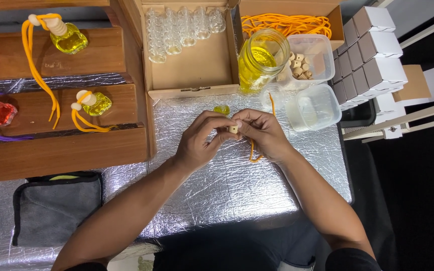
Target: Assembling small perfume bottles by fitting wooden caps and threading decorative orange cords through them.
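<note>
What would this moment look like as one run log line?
left hand: pinching wooden cap | right hand: holding orange cord at cap | small yellow bottle: on foil mat behind hands

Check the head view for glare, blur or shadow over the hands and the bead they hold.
Head view: sharp throughout; the foil mat glints in crinkles but does not wash out; the left hand and right hand are evenly lit, the bead between them is clear; dark shadow only along the mat's near edge; slight wide-angle bend at the borders.
</note>
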